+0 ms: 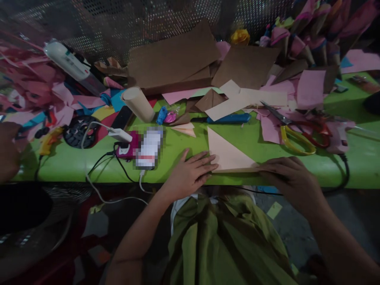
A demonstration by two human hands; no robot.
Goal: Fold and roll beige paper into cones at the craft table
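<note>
A folded, pale pink paper triangle (228, 154) lies at the near edge of the green table. My left hand (192, 172) rests palm down with fingers spread, its fingertips on the triangle's left end. At the right end my right hand (289, 180) pinches the paper's long pointed corner between thumb and fingers. Just beyond the paper lie a blue-handled cutter knife (231, 118) and a cream paper strip (224, 107). Left of my left hand is a phone (150, 148) with a blurred screen, a white cable running from its lower end.
Yellow-and-red scissors (297, 132) and a pink glue gun (337, 136) lie to the right. A magenta power adapter (129, 146), a paper roll (138, 103) and a yellow glue gun (51, 141) stand left. Brown cardboard (172, 59) fills the back. Another person's arm (8, 152) shows far left.
</note>
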